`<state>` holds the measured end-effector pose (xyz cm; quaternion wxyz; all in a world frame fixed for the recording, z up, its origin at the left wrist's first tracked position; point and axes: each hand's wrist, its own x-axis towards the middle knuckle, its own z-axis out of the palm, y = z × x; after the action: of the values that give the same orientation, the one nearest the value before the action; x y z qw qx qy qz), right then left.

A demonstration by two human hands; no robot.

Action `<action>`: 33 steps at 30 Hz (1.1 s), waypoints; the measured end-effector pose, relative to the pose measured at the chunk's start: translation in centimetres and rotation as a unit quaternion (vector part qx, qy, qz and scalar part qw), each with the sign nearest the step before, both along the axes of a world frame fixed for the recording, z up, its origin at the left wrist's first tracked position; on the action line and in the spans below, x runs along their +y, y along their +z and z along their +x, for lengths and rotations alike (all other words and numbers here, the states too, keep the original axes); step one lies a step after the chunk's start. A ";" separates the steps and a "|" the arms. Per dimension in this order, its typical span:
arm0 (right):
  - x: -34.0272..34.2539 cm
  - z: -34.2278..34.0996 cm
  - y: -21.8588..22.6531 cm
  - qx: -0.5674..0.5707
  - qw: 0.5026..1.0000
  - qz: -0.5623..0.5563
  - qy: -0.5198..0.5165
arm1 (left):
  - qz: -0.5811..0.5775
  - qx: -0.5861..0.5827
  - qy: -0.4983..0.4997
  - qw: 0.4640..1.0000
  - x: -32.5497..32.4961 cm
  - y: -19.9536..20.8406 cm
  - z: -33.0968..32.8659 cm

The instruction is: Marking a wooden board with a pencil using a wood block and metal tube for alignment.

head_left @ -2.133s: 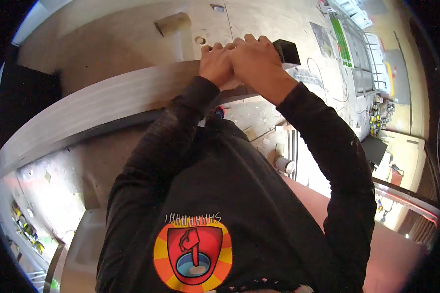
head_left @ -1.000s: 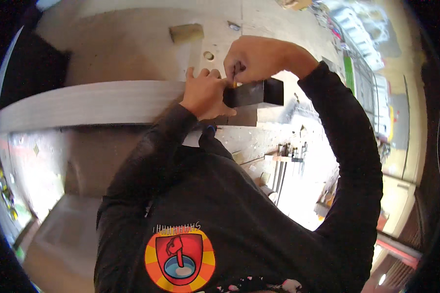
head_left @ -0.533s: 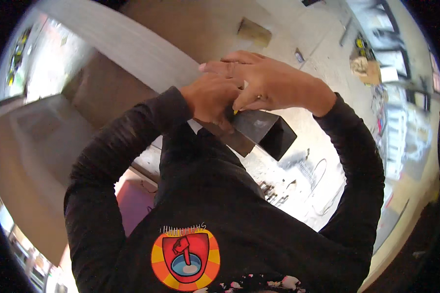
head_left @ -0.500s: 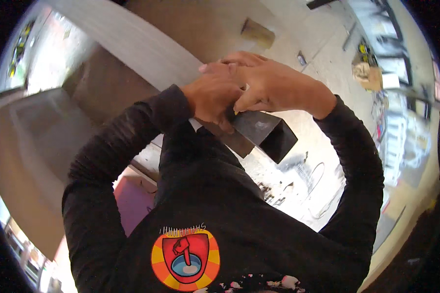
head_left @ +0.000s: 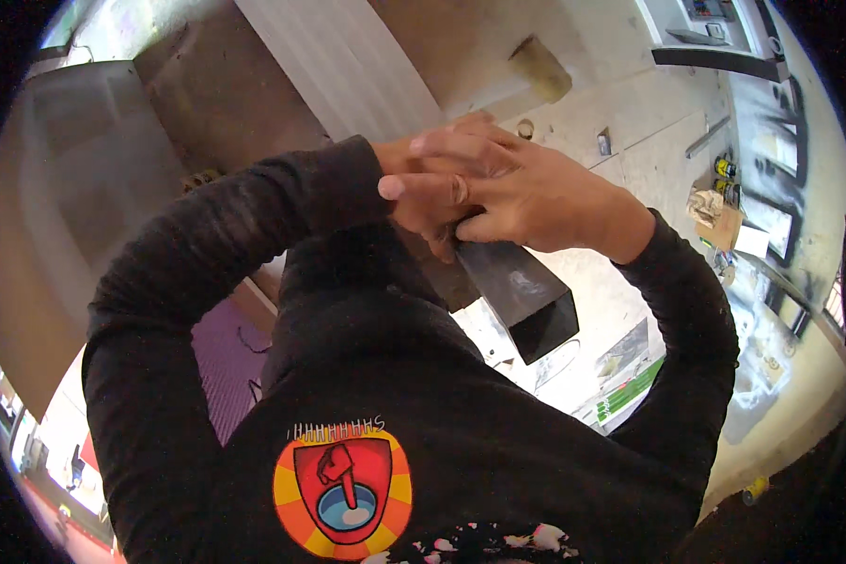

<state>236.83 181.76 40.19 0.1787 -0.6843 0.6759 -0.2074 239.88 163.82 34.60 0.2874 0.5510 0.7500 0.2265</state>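
Observation:
A dark square metal tube (head_left: pixel 522 287) juts toward the lower right from beneath my hands, its open end facing me. My left hand (head_left: pixel 418 218) lies over the upper part of this tube, with fingers curled down against it; much of that hand is covered. Across it sits my right hand (head_left: pixel 536 197), its fingers stretched to the left and spread over the back of my left hand, thumb close to the tube's upper face. A ring shows on one right finger. Beyond the hands a long pale grey board (head_left: pixel 348 66) runs away to the upper left.
A large brown-grey panel (head_left: pixel 85 235) stands at left. A tan cylinder (head_left: pixel 540 70) and a small dark object (head_left: pixel 603 141) lie on the floor ahead. At right are a cardboard box (head_left: pixel 719 230) and black-and-yellow items (head_left: pixel 725 167). A purple textured surface (head_left: pixel 230 357) shows under my left arm.
My right hand's fingers have straightened and spread over my left hand. The tube's open end sits slightly lower in view, and the pale board appears further right as the view has shifted.

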 end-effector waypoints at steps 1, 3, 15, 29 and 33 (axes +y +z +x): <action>-0.2 0.0 0.2 0.021 0.999 -0.013 0.030 | -0.065 0.018 -0.016 0.998 -0.1 0.8 -0.2; -0.2 0.1 0.6 0.032 0.999 -0.008 0.040 | -0.083 0.013 -0.028 0.996 -0.2 1.8 -0.7; -0.6 0.2 1.1 0.025 0.999 -0.030 0.006 | 0.584 -0.019 0.133 0.801 0.9 -9.9 2.2; -0.1 0.4 0.8 -0.020 0.999 -0.026 -0.031 | 0.101 0.052 0.076 0.991 -0.2 -3.0 1.1; -1.1 0.2 1.8 0.091 0.994 -0.019 0.054 | 0.295 0.168 0.153 0.928 1.1 -6.7 1.2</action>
<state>237.06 180.63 41.95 0.1147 -0.7387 0.6476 -0.1473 241.12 164.91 27.93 -0.0569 0.5196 0.7617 0.3829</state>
